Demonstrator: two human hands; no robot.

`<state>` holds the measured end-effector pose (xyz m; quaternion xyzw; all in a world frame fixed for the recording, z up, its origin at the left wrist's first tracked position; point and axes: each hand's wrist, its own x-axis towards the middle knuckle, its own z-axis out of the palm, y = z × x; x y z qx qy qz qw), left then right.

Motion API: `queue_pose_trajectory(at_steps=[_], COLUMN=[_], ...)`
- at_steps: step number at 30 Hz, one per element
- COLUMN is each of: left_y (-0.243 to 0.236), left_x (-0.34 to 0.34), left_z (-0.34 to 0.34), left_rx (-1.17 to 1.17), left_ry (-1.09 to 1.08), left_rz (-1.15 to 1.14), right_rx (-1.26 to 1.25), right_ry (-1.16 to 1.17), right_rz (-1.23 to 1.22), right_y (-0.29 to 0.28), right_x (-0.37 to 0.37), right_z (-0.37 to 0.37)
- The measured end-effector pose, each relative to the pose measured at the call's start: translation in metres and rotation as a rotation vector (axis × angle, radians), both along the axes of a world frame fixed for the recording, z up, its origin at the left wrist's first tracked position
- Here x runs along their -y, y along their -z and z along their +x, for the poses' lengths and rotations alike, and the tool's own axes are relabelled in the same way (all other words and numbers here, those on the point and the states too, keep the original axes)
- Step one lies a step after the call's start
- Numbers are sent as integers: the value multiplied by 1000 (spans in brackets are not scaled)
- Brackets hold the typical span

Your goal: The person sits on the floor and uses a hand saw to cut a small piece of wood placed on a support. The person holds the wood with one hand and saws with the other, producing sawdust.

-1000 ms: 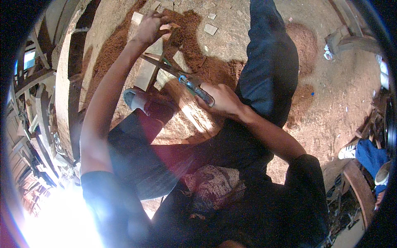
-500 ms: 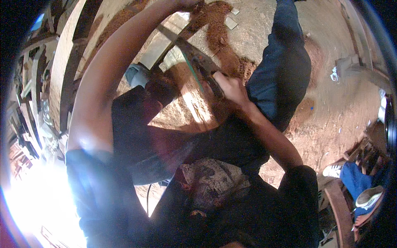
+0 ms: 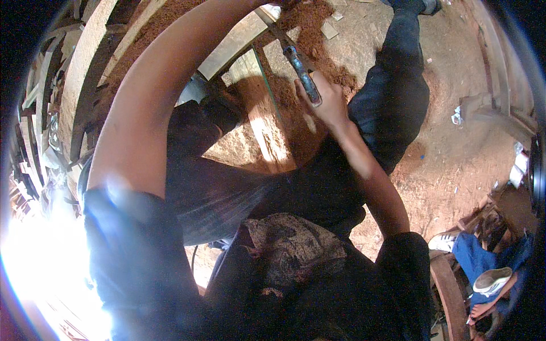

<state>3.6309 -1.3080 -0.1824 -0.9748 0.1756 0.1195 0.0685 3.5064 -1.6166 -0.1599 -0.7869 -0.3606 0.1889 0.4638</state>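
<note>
My right hand (image 3: pixel 330 102) is closed round the end of a long tool with a worn blue handle (image 3: pixel 301 74). The tool's narrow dark shaft slants up and left to the top edge, over a pale board (image 3: pixel 236 48). I cannot make out its kind. My left arm reaches up along the left to the same spot, where the left hand (image 3: pixel 278 2) is almost wholly cut off by the top edge, its fingers hidden. Between my legs lies a wooden piece (image 3: pixel 264 113), sunlit in part, with a thin green line along it.
Reddish sawdust (image 3: pixel 310 28) and small offcuts (image 3: pixel 330 29) lie on the ground ahead. Stacked planks (image 3: pixel 85 74) crowd the left side. Another person's blue-trousered leg (image 3: pixel 478 256) and shoes show at lower right, beside a curved-looking timber (image 3: pixel 449 295). Strong glare fills the lower left.
The right hand and the tool have shifted up and slightly right. The blue handle now shows more plainly. The left arm has moved a little to the right.
</note>
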Motion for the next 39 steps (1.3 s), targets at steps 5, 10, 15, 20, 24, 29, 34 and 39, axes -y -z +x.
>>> queue_pose_trajectory(at_steps=[5, 10, 15, 20, 24, 29, 34, 39], left_y=[-9, -6, -16, -4, 2, 16, 7, 12], left_x=[7, -2, 6, -1, -5, -14, 3, -9], left_z=[0, -5, -2, -2, -2, 0, 11, 4], left_rx=[-4, -12, -51, -25, -9, -77, -53, -160], left_ry=[0, 9, 36, 28, 37, 8, 23, -9], left_rz=[-8, -9, -44, -35, -190, -150, -136, -127], right_rx=[21, -27, -115, -32, -83, -106, -149, -64], right_ry=[23, -16, -43, -24, -26, -51, 25, -47], right_rz=[35, -3, 37, 28, -143, -59, -3, -39], right_y=[4, 7, 15, 28, 22, 24, 21, 14], right_x=[-1, 2, 9, 5, 8, 19, -2, 22], right_z=[7, 8, 12, 10, 11, 12, 15, 12])
